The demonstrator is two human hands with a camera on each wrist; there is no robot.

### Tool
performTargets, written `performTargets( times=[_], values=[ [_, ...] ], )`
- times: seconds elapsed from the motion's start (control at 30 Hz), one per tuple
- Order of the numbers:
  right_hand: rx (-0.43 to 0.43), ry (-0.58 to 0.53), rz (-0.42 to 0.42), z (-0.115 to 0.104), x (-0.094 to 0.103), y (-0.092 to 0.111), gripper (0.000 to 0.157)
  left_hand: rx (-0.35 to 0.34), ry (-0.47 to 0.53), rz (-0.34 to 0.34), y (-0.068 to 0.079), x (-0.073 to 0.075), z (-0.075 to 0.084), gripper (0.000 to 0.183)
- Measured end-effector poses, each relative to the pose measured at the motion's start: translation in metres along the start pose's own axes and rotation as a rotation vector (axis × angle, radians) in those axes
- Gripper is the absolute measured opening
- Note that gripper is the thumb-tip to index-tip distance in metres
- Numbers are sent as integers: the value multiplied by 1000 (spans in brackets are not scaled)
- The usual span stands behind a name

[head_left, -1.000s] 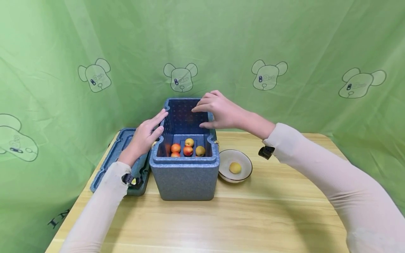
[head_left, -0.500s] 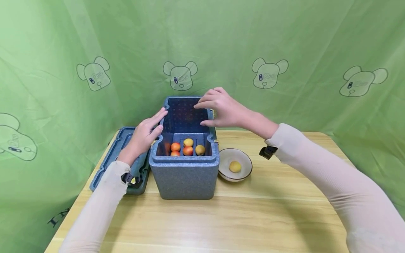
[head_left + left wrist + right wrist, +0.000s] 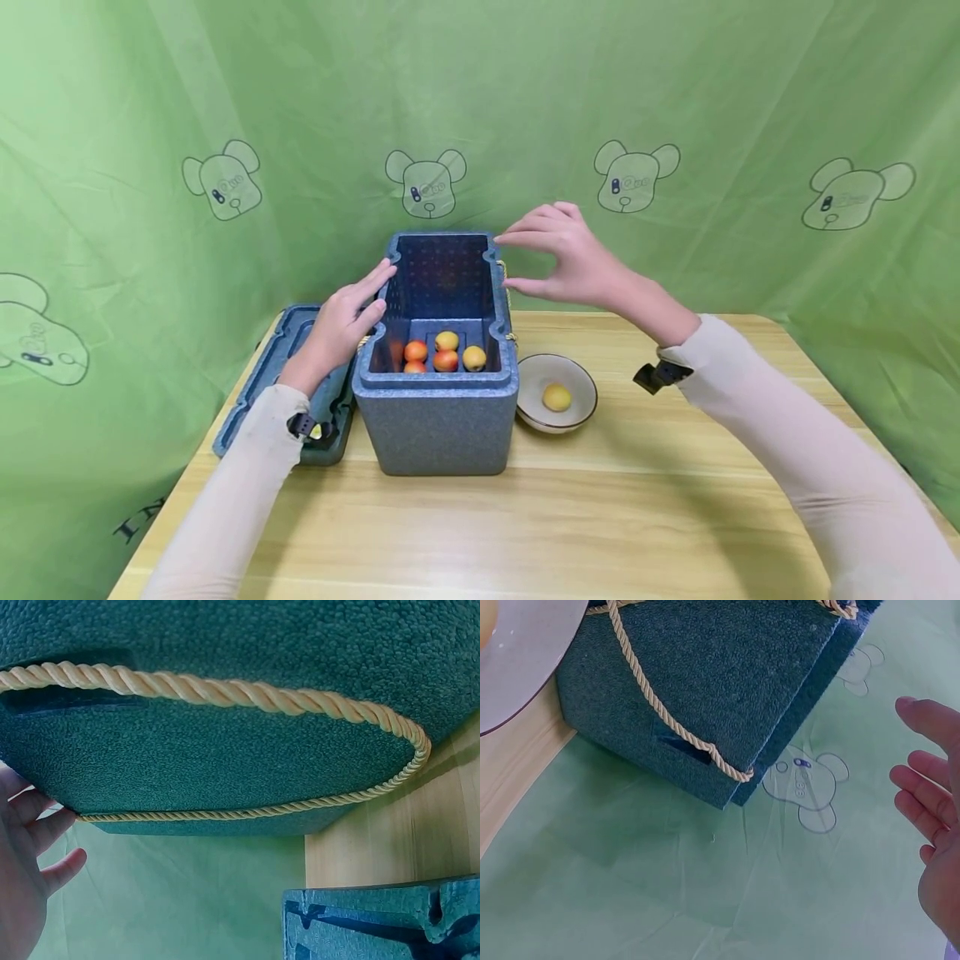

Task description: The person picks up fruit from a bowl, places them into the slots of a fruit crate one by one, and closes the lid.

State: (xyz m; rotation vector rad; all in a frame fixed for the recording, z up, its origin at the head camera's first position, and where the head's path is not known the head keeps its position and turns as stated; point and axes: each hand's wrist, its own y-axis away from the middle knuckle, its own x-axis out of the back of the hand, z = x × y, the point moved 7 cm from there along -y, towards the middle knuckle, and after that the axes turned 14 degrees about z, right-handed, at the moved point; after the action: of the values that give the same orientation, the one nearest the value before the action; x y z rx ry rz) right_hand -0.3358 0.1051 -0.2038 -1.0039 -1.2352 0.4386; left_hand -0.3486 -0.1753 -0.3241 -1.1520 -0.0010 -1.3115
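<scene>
A blue-grey foam cooler box [image 3: 442, 425] stands uncovered, and several red and yellow round fruits [image 3: 446, 360] lie on its floor. My left hand [image 3: 348, 312] rests on the box's left rim with its fingers extended; in the left wrist view its fingertips [image 3: 64, 819] meet the box edge. Beyond the right rim hovers my right hand [image 3: 573, 258], thumb and fingers spread apart and holding nothing. In the right wrist view that hand [image 3: 937, 795] is off to the side of the box. One yellow fruit [image 3: 557, 397] sits in a white bowl [image 3: 583, 415] with a dark rim.
The box's lid [image 3: 258, 387] lies on the wooden table [image 3: 600, 517], left of the box. Twisted gold rope [image 3: 247, 691] loops along the box's side. A green curtain [image 3: 525, 83] printed with bear heads hangs close behind.
My right hand has moved right, from over the box's opening to its right rim. The left hand stays where it was, and the bowl's fruit has not moved.
</scene>
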Motion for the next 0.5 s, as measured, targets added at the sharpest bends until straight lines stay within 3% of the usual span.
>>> performTargets(
  times=[0.3,0.5],
  values=[
    [-53,1,50,10,19,24,55,-40,1,35,0,2,2,53],
    [-116,13,26,18,24,46,59,-43,2,39,0,2,2,53]
  ],
)
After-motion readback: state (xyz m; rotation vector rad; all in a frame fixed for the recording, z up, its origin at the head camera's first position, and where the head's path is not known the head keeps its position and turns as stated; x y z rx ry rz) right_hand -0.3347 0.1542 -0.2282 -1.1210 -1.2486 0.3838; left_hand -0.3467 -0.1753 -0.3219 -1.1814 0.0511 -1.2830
